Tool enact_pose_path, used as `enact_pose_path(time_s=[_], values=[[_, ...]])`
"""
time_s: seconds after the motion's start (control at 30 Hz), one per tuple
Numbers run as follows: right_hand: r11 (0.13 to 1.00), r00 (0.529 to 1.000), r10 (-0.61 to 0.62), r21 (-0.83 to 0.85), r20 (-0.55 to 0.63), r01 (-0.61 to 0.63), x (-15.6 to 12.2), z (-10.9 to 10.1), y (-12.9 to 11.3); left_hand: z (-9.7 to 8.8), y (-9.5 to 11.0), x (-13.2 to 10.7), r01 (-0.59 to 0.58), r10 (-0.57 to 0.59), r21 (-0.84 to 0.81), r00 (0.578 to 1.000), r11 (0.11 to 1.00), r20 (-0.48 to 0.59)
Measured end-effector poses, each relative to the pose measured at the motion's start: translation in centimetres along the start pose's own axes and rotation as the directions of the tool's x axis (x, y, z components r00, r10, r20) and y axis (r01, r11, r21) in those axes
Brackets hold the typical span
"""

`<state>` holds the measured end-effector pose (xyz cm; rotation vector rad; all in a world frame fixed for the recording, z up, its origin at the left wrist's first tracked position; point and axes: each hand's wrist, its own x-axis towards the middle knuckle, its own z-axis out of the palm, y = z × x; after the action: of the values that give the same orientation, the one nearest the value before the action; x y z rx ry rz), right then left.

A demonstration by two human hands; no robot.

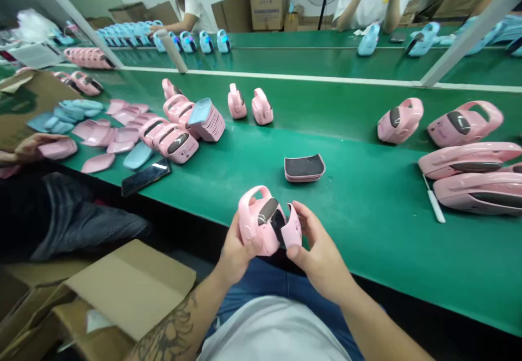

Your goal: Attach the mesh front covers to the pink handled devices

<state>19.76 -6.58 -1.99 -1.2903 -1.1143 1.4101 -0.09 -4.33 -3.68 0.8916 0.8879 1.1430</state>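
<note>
Head view: a pink plastic case (259, 222) with an arched carry handle and a dark grey oval panel is held in the air just above the near edge of the counter (367, 241). One side of it stands open on a black interior. Left hand (233, 252) is closed around the case body from below, gripping it firmly. Right hand (318, 255) is curled, its thumb and fingers pinching a small curved pink panel (292, 229) at the open side, with a narrow dark gap showing between panel and case.

Positions are noted relative to the pink plastic case. Directly ahead lies a low stack of black-lined pink shells (304, 168). Farther ahead and right are large pink housings (468, 160), with a white-handled tool (434, 206) beside them. Ahead and left are a black phone (145, 176) and loose pink and blue panels (122, 132), where a co-worker's hand (41, 146) rests on a pink piece (58, 149). Below and left, an open cardboard box (130, 287) sits beneath counter level.
</note>
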Motion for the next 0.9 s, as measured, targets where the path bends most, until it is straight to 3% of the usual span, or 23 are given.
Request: enact_pose_path(time_s=[0.13, 0.3, 0.47, 0.63, 0.7, 0.8, 0.9], values=[[0.976, 0.994, -0.090, -0.203, -0.069, 0.074, -0.9, 2.2, 1.6, 0.5, -0.7, -1.4, -0.035, 0.033, 0.020, 0.996, 0.999, 0.080], [0.920, 0.970, -0.225, -0.347, -0.088, 0.182, -1.2, 2.8, 2.5, 1.3, -0.1, -1.2, -0.031, 0.023, 0.061, 0.992, 0.998, 0.127], [0.837, 0.960, -0.278, -0.488, 0.010, 0.248, -2.2, 2.6, 2.9, 1.9, 0.2, -0.8, -0.005, -0.007, 0.088, 0.992, 0.996, 0.128], [0.724, 0.942, -0.304, -0.609, 0.141, 0.324, -2.8, 0.6, 1.8, 1.5, 0.3, -0.6, 0.046, -0.046, 0.012, 0.996, 0.999, 0.076], [0.635, 0.896, -0.389, -0.644, 0.211, 0.428, -2.6, -0.4, 0.9, 1.5, 0.4, -0.7, 0.142, -0.137, -0.064, 0.988, 0.988, 0.075], [0.464, 0.777, -0.533, -0.651, 0.335, 0.600, -1.9, -1.7, -0.4, 2.0, 0.7, -0.8, 0.239, -0.226, -0.122, 0.968, 0.963, 0.110], [0.431, 0.739, -0.557, -0.629, 0.379, 0.647, -1.4, -2.5, -1.4, 2.8, 1.2, -0.5, 0.279, -0.253, -0.132, 0.951, 0.951, 0.179]])
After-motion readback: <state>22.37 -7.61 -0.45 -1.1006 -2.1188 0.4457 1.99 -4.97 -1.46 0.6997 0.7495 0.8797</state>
